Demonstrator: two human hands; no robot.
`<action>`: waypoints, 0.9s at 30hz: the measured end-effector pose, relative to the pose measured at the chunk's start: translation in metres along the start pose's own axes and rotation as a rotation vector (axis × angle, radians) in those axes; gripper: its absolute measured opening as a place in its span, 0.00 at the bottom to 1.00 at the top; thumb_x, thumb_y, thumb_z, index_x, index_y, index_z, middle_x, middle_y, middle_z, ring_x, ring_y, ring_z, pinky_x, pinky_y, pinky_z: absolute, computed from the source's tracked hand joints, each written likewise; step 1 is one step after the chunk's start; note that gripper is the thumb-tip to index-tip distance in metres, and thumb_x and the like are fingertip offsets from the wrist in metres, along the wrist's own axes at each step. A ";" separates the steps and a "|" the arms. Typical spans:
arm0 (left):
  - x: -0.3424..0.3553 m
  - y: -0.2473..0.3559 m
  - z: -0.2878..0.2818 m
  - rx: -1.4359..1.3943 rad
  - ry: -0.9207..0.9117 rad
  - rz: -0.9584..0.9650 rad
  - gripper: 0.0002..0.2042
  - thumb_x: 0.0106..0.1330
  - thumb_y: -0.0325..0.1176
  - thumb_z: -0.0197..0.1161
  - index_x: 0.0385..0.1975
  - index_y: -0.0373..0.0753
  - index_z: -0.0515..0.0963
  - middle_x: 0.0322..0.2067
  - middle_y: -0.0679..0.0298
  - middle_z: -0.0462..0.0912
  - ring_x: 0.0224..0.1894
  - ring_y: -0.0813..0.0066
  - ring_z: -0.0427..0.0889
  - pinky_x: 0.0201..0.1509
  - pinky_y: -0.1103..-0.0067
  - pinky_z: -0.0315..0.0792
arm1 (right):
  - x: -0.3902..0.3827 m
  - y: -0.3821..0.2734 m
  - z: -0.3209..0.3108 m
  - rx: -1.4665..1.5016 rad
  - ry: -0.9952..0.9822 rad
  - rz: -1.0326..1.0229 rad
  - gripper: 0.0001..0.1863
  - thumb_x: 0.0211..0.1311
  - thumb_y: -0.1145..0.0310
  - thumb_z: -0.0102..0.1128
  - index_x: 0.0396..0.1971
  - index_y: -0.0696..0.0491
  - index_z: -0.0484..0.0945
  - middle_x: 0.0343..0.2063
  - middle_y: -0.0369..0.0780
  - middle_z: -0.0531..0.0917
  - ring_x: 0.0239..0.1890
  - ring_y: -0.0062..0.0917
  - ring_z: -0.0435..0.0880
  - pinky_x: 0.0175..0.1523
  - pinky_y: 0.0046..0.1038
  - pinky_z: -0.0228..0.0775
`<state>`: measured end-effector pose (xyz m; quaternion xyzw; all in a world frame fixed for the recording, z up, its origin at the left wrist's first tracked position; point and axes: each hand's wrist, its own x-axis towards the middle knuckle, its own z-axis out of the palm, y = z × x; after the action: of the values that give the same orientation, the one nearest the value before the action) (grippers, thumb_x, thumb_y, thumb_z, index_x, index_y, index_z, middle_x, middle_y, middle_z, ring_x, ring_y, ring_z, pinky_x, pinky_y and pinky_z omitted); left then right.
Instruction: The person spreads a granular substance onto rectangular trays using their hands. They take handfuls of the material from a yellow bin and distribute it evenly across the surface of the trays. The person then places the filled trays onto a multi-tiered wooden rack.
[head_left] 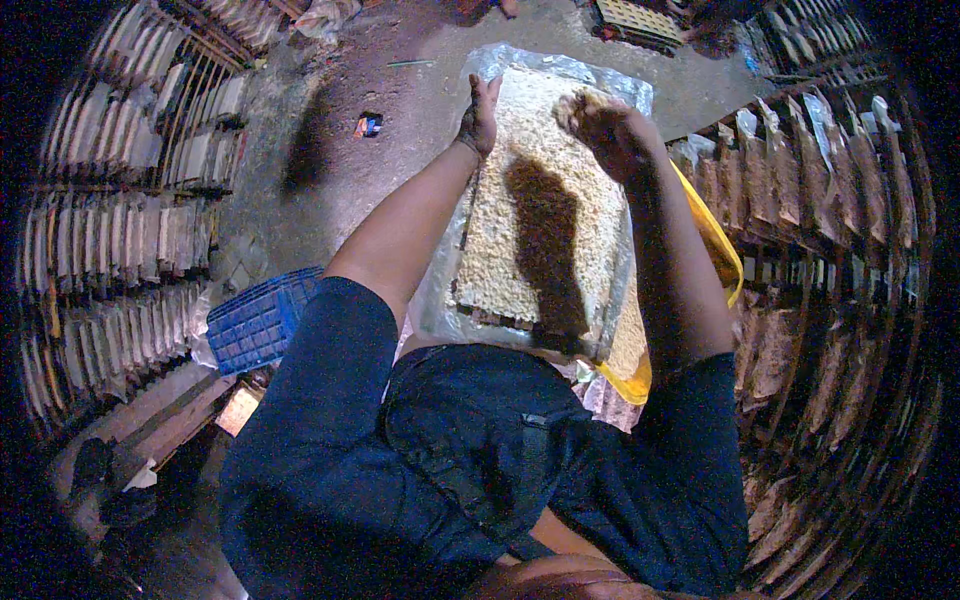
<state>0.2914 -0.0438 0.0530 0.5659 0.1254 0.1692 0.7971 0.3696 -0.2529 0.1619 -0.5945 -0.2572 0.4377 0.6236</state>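
Before me lies a long flat tray lined with clear plastic and covered by a layer of pale, crumbly grains. My left hand rests along the tray's far left edge, fingers stretched out and holding nothing. Over the far right part of the layer is my right hand; its fingers are curled in, with pale grains at the fingertips. A yellow container shows beneath the tray on the right, with more of the pale grains inside. My arms and body hide part of it.
Racks with rows of slabs in plastic line the left, and more racks of brownish slabs stand close on the right. A blue crate sits left of my arm. A small packet lies on the floor; a yellow crate stands far off.
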 end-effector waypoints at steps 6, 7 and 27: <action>0.051 -0.010 -0.014 0.048 0.059 0.000 0.50 0.60 0.74 0.17 0.68 0.33 0.50 0.71 0.53 0.40 0.73 0.64 0.37 0.73 0.71 0.27 | 0.061 -0.044 0.025 0.582 0.333 0.028 0.07 0.58 0.75 0.48 0.30 0.63 0.75 0.27 0.46 0.78 0.29 0.33 0.78 0.51 0.37 0.75; 0.055 -0.013 -0.012 0.038 0.067 -0.010 0.50 0.60 0.74 0.17 0.68 0.34 0.51 0.71 0.53 0.40 0.73 0.64 0.37 0.73 0.71 0.27 | 0.060 -0.058 0.027 -0.073 0.321 0.024 0.10 0.62 0.72 0.46 0.37 0.59 0.74 0.34 0.45 0.78 0.36 0.34 0.78 0.54 0.37 0.74; -0.010 0.012 -0.040 1.060 0.587 -0.215 0.36 0.67 0.52 0.46 0.66 0.31 0.53 0.67 0.41 0.52 0.70 0.49 0.51 0.72 0.64 0.45 | 0.037 -0.033 -0.044 0.522 0.462 -0.065 0.15 0.61 0.77 0.47 0.47 0.67 0.69 0.42 0.52 0.77 0.46 0.42 0.79 0.57 0.44 0.72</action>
<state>0.2652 -0.0096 0.0515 0.7994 0.4628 0.1514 0.3520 0.4321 -0.2409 0.1789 -0.4899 -0.0074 0.3223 0.8100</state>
